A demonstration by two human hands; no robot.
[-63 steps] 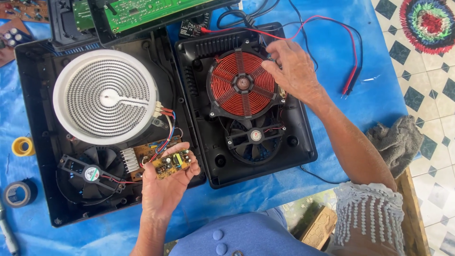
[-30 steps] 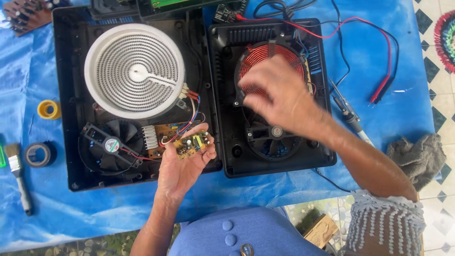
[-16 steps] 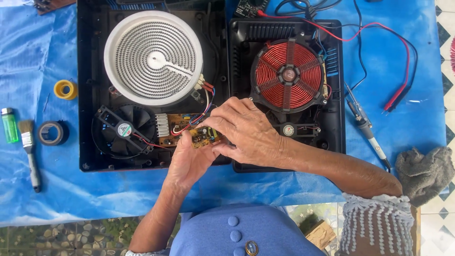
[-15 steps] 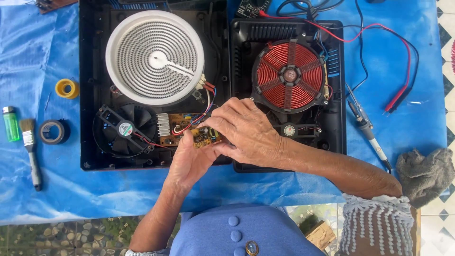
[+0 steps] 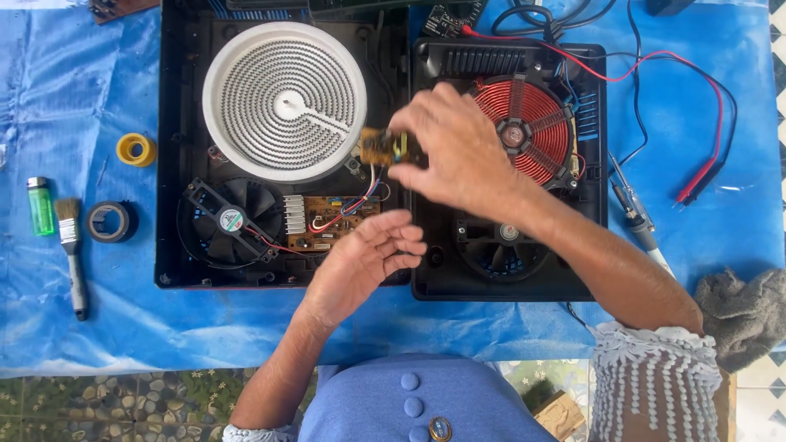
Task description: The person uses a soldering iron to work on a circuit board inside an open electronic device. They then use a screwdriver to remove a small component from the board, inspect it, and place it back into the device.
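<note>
Right grip (image 5: 454,155) pinching my small circuit board (image 5: 381,147) above the open cooker case (image 5: 176,245), board half hidden by fingers, left grip (image 5: 364,262) loosely open, palm up, empty.

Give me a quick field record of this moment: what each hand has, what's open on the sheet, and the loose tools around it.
right hand: pinches a small circuit board, lifted, its wires running down to the larger board
left hand: open, palm up, holds nothing, at the left cooker's near edge
left cooker: open, white spiral heater, black fan
right cooker: open, red coil
surface: blue sheet
left side: yellow tape, black tape, brush, green lighter
right side: probe leads, grey rag
</note>
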